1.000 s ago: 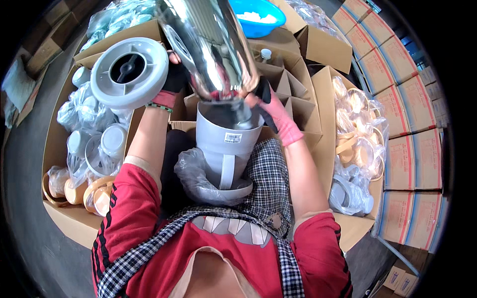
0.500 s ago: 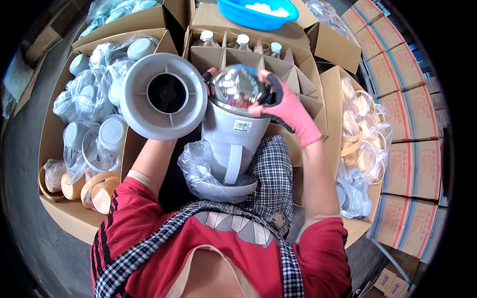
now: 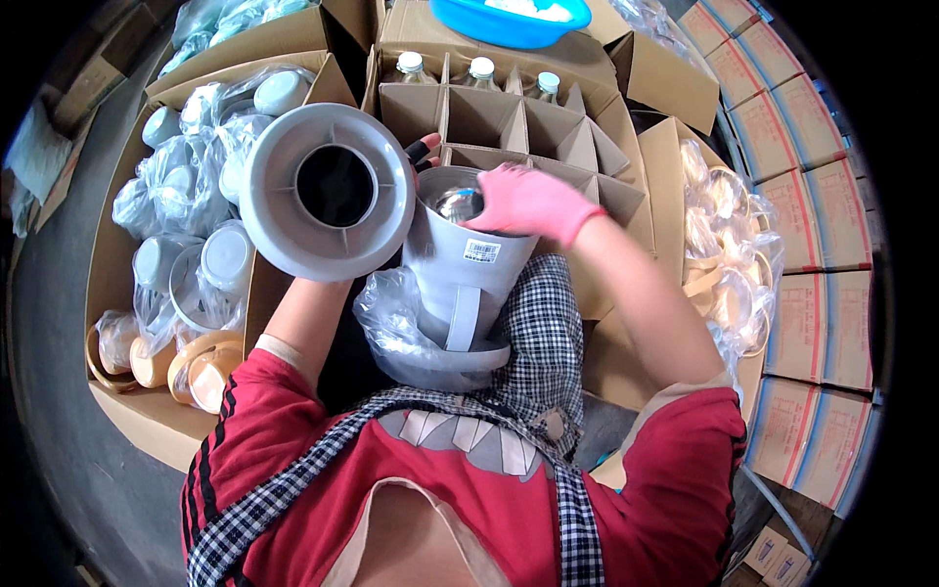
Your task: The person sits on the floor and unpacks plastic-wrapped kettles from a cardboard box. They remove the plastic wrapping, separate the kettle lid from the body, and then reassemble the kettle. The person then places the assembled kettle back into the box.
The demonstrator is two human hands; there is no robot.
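A grey jug body (image 3: 455, 262) with a side handle and a barcode sticker stands at my lap, its mouth tilted away from me. Inside that mouth shows a shiny silver flask liner (image 3: 458, 204), sunk mostly below the rim. My right hand (image 3: 533, 201), in a pink glove, is closed at the liner's top; its fingertips are partly hidden. A round grey ring-shaped part (image 3: 274, 210) with a dark central hole is held up to the left of the jug by my left hand (image 3: 424, 152). Most of that hand is hidden behind the part; a few dark-tipped fingers stick out beside the jug's rim.
Crumpled clear plastic (image 3: 386, 318) clings round the jug's base. Ahead stands a divided carton (image 3: 484, 117) with several white-capped bottles. Cartons of bagged grey and orange parts (image 3: 176, 191) flank me. A blue basin (image 3: 514, 29) sits beyond; stacked boxes (image 3: 812, 225) line the right.
The silver liner has gone down from above the rim into the jug body. My right hand followed it, and my right elbow swung outward. The ring-shaped part has stayed nearly in place.
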